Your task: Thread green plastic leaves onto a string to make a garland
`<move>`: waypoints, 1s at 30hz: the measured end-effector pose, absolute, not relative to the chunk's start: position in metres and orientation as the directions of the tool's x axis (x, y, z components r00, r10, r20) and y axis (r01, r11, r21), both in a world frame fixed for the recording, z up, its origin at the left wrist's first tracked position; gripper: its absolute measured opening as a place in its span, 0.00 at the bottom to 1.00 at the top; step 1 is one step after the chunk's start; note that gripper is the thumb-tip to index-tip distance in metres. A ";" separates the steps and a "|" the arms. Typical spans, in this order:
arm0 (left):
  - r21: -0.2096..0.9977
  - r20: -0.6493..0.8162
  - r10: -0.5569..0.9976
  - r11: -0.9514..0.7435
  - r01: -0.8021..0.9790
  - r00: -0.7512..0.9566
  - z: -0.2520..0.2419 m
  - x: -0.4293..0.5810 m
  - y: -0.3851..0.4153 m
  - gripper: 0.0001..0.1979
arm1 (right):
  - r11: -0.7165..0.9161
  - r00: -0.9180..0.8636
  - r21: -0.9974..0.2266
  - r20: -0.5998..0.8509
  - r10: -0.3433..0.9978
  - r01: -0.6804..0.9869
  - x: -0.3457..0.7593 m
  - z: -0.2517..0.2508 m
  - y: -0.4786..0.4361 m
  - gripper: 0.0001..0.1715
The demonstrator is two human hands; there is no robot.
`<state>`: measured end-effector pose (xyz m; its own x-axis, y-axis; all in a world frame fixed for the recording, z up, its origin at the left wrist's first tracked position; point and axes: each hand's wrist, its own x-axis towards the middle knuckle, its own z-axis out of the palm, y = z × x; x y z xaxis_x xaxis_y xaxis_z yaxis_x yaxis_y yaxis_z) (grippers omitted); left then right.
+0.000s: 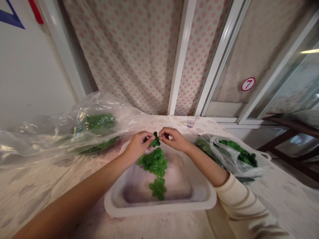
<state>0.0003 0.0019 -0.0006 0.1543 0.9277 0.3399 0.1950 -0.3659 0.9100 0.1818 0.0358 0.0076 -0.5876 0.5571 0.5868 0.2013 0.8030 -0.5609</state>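
Glossy green leafy piece (pixel 156 142) above the far side of a white rounded-corner tray (pixel 159 209), pinched between left hand (pixel 139 143) and right hand (pixel 174 138), fingers curled nearly closed, forearms angled inward, lobed green pieces (pixel 155 162) below, crinkled clear plastic (pixel 62 121) at left

The pale tabletop (pixel 27 202), patterned with grey patches, carries a white tray (pixel 159 209) – a large clear plastic bag (pixel 59 129) spread out to its left, a smaller plastic bag (pixel 228 157) to its right, a small clear cup (pixel 190 123) near the far edge.
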 end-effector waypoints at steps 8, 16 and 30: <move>0.915 0.367 0.927 -0.374 0.153 0.074 -0.004 -0.002 0.005 0.18 | 0.810 -0.613 -0.554 0.578 0.539 0.191 0.181 0.008 0.036 0.02; 0.874 0.459 0.888 -0.455 0.172 0.020 -0.001 -0.004 0.004 0.15 | 0.804 -0.647 -0.552 0.535 0.544 0.219 0.181 0.010 0.034 0.03; 0.817 0.562 0.825 -0.543 0.195 -0.062 0.004 -0.004 0.001 0.12 | 0.769 -0.665 -0.596 0.481 0.572 0.230 0.182 0.007 0.035 0.02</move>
<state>-0.0038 0.0014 0.0041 -0.0616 0.8245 0.5624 0.1948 -0.5427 0.8170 0.1821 0.0352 0.0066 -0.6650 0.5717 0.4805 0.2305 0.7691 -0.5961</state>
